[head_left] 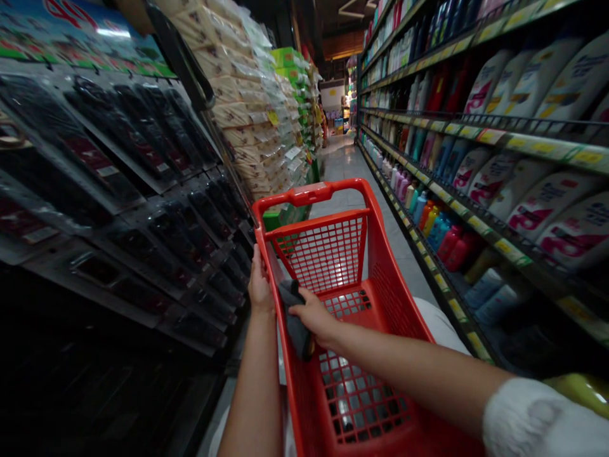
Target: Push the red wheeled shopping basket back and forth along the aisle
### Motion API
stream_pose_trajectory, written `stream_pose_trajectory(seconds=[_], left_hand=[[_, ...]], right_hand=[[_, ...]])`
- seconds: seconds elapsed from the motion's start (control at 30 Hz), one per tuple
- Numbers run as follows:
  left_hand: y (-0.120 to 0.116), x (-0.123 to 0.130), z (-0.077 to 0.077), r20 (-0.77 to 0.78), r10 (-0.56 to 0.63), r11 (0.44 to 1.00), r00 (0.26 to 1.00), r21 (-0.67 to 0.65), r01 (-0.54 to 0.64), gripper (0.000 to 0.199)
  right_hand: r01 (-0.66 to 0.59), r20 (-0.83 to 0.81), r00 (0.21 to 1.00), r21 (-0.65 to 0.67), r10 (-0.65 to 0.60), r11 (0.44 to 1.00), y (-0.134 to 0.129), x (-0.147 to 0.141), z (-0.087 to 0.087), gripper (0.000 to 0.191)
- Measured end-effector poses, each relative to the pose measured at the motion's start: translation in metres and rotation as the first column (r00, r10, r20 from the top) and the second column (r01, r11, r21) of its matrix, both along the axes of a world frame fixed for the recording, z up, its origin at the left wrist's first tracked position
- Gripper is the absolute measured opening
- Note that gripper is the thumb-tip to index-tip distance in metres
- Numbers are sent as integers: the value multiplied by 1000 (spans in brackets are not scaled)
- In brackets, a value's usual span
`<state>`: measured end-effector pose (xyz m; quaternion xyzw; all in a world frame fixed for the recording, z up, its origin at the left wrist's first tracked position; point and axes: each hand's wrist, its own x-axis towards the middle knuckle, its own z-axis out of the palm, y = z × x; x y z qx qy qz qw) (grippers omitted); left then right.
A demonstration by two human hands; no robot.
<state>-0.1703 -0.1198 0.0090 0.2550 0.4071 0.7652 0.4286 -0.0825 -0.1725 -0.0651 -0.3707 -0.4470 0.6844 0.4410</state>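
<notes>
A red plastic shopping cart (311, 222) with grid walls stands in front of me, tilted in the view. My right hand (318, 317) reaches into it and is closed on a dark grey cloth (297, 327), pressed against the inner face of the cart's left wall. On the outer side of that same wall, my left hand (261, 285) rests with its fingers pointing up along the rim. Its fingers lie fairly straight, and nothing shows in it. No goods are seen inside the cart; the floor shows through its grid.
Hanging packs of dark goods (137, 127) line the left side. Behind them rise stacked beige packages (252, 101) and green boxes (285, 60). Shelves of bottles (537, 203) run along the right. A tiled aisle (340, 162) leads away ahead.
</notes>
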Motion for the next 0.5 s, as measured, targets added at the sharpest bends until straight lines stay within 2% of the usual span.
stream_pose_trajectory(seconds=[0.03, 0.1, 0.2, 0.27, 0.4, 0.5], left_hand=[[1, -1, -1, -21, -5, 1000, 1000, 8, 5, 43], [2, -3, -3, -49, -18, 1000, 999, 14, 19, 44], [1, -7, -6, -42, -46, 999, 998, 23, 47, 46], [0, -12, -6, -26, -81, 996, 996, 24, 81, 48], [-3, -24, -3, 27, -164, 986, 986, -5, 164, 52], [-6, -29, 2, 55, -212, 976, 976, -39, 214, 56]], right_hand=[[13, 23, 1000, 78, -15, 997, 6, 0, 8, 48], [11, 167, 985, 144, -36, 989, 7, 1, 15, 49], [12, 370, 926, 157, -70, 988, -13, 6, 6, 45], [-1, 357, 929, 263, -96, 965, -29, 11, 1, 48], [-27, 232, 965, 547, -121, 836, -39, 21, 7, 56], [-127, 307, 946, 647, -104, 752, -22, 24, 16, 61]])
